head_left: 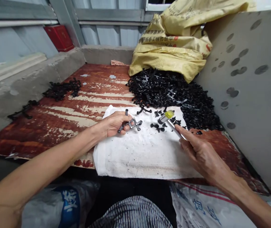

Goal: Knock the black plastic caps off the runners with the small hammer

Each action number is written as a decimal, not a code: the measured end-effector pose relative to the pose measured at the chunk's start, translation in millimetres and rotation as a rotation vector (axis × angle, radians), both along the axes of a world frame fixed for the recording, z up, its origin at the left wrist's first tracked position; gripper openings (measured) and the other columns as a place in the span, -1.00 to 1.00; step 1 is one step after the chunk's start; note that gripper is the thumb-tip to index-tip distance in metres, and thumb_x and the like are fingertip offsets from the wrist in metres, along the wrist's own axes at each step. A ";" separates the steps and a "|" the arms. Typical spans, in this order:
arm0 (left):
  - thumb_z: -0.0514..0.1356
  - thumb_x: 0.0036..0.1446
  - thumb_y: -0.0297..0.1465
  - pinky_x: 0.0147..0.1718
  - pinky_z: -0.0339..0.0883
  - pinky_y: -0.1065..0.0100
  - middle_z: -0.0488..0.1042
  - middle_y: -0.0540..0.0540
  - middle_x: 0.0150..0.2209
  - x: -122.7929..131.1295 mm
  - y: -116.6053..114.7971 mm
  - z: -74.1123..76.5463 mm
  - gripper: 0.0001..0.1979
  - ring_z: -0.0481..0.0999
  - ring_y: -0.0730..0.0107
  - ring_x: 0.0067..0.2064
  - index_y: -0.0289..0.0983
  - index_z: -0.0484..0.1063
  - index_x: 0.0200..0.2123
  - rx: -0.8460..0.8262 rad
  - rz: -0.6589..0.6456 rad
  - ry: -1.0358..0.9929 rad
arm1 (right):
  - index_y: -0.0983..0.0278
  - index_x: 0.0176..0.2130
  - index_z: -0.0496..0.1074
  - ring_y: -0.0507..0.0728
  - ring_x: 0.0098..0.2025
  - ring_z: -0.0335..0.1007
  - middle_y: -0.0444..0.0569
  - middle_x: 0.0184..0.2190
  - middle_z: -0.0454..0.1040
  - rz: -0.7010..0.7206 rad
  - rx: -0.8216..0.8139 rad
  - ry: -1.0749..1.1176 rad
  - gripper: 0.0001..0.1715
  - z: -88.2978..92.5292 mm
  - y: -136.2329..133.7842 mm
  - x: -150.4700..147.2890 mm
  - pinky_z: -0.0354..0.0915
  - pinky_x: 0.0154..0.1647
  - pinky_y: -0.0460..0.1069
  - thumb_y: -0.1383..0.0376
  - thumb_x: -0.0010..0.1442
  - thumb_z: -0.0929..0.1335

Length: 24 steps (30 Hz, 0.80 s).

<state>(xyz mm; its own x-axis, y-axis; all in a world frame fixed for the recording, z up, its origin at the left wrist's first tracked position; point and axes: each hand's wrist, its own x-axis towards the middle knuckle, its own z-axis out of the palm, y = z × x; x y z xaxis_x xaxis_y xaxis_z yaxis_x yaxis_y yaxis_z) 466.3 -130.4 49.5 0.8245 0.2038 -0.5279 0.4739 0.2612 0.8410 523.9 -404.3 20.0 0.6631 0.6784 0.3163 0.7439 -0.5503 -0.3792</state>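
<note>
My left hand [112, 124] rests on a white cloth [137, 152] and pinches a black plastic sprue piece [132, 123] with small parts branching off it. My right hand [197, 148] grips the metal handle of a small hammer [167, 118] with a yellow-tipped head, held just above the cloth to the right of the sprue piece. Several loose black bits [160, 126] lie on the cloth under and around the hammer head.
A big heap of black plastic parts [170, 95] spills from a yellow sack [180, 38] at the back right. Smaller black piles [61, 89] lie far left on the worn red board [54, 123]. A grey spotted panel [249, 95] walls the right side.
</note>
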 end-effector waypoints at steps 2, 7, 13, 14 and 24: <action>0.13 0.14 -0.60 -0.79 0.02 0.56 0.41 -0.05 -0.54 -4.6 -2.3 -2.0 -0.81 0.21 0.66 -0.70 -0.36 0.37 -0.52 -0.017 -0.006 -0.011 | 0.33 0.21 0.35 0.24 -0.12 0.59 0.14 -0.03 0.57 -0.004 0.007 0.004 -0.47 -6.5 -4.0 -5.4 0.51 -0.19 0.11 0.37 0.28 0.21; 0.15 0.12 -0.60 -0.82 -0.05 0.57 0.41 -0.06 -0.55 -5.0 -7.3 -6.9 -0.80 0.18 0.67 -0.72 -0.36 0.39 -0.54 -0.008 -0.049 0.007 | 0.29 0.24 0.32 0.28 0.01 0.51 0.14 0.05 0.50 -0.024 0.051 -0.002 -0.45 -15.5 -3.9 -12.9 0.50 -0.10 0.13 0.39 0.28 0.23; 0.17 0.10 -0.60 -0.83 -0.09 0.60 0.44 -0.07 -0.54 -7.1 -8.4 -5.7 -0.85 0.17 0.69 -0.72 -0.34 0.39 -0.50 -0.010 -0.032 0.008 | 0.25 0.27 0.27 0.25 -0.08 0.57 0.12 0.01 0.55 0.050 -0.036 -0.065 -0.39 -11.3 -4.3 -4.1 0.51 -0.14 0.13 0.43 0.25 0.22; 0.17 0.10 -0.59 -0.83 -0.09 0.60 0.44 -0.07 -0.53 -8.3 -8.4 -5.7 -0.86 0.17 0.69 -0.72 -0.35 0.39 -0.49 -0.011 -0.034 0.009 | 0.26 0.27 0.27 0.24 -0.09 0.58 0.13 0.00 0.56 0.057 -0.034 -0.094 -0.39 -10.5 -3.3 -3.5 0.51 -0.15 0.12 0.43 0.25 0.21; 0.16 0.13 -0.57 -0.82 -0.10 0.62 0.44 -0.06 -0.52 -13.1 -7.6 -10.6 -0.87 0.19 0.72 -0.72 -0.35 0.38 -0.47 -0.007 -0.045 0.013 | 0.34 0.25 0.30 0.18 -0.46 0.55 0.11 -0.31 0.62 0.103 -0.126 -0.040 -0.33 -6.8 26.4 -2.9 0.45 -0.47 0.05 0.47 0.16 0.17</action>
<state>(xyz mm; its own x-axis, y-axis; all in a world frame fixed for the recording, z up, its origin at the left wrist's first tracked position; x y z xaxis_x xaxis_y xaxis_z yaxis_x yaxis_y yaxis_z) 453.2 -137.9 38.9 0.8258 0.1629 -0.5399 0.4960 0.2456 0.8329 521.0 -377.8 13.3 0.5767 0.7780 0.2492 0.8118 -0.5117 -0.2813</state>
